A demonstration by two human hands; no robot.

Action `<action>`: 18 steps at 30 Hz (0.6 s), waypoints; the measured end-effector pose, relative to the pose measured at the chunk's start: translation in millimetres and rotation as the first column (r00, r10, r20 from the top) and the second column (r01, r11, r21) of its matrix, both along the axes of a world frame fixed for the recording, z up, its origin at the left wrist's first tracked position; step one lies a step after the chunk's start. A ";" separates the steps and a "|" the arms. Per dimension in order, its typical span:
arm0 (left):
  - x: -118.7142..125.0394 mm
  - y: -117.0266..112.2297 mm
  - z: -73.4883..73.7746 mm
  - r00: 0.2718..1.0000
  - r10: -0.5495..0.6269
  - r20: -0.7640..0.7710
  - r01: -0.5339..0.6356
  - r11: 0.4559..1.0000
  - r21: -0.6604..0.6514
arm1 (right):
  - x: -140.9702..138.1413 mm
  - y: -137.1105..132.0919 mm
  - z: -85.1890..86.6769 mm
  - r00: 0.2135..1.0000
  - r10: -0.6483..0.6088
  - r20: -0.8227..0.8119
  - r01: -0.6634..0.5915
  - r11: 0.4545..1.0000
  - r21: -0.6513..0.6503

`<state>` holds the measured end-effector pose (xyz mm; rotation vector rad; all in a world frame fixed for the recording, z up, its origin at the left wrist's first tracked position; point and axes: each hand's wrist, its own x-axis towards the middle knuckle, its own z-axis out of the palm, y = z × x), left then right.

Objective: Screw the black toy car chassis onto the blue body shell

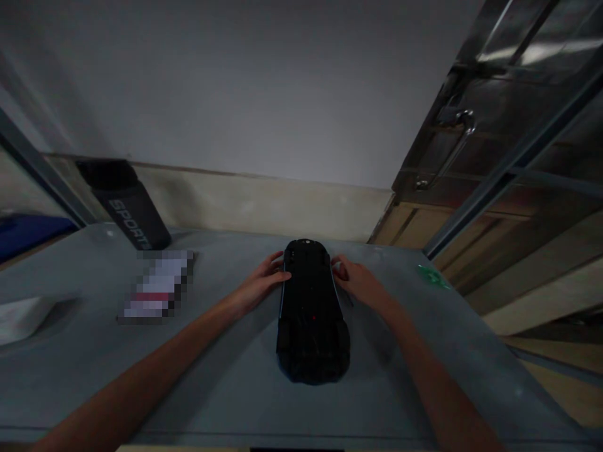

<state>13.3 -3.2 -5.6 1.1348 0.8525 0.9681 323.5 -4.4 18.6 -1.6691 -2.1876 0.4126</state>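
Note:
A black toy car [311, 295] lies upside down on the grey table, its dark underside facing up and its wheels showing at the corners. My left hand [264, 279] grips its left edge near the far end, thumb on the underside and fingers along the side. At the car's right edge, my right hand [355, 279] has its fingers curled in close to the far wheel. A thin dark piece [349, 299] shows just below that hand; its kind is unclear. What the right fingers hold, if anything, is hidden.
A dark bottle marked SPORT [129, 204] stands at the back left. In front of it lies a blurred-out phone-like slab [157, 285]. A white object [23, 319] sits at the left edge. Green crumpled plastic [433, 276] lies right, near a metal frame post [471, 210].

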 end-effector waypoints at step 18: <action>3.5 -9.0 17.2 0.999 -0.043 -0.024 0.044 0.999 0.028 | 2.9 -0.8 11.4 0.999 -0.042 -0.026 0.044 0.997 0.069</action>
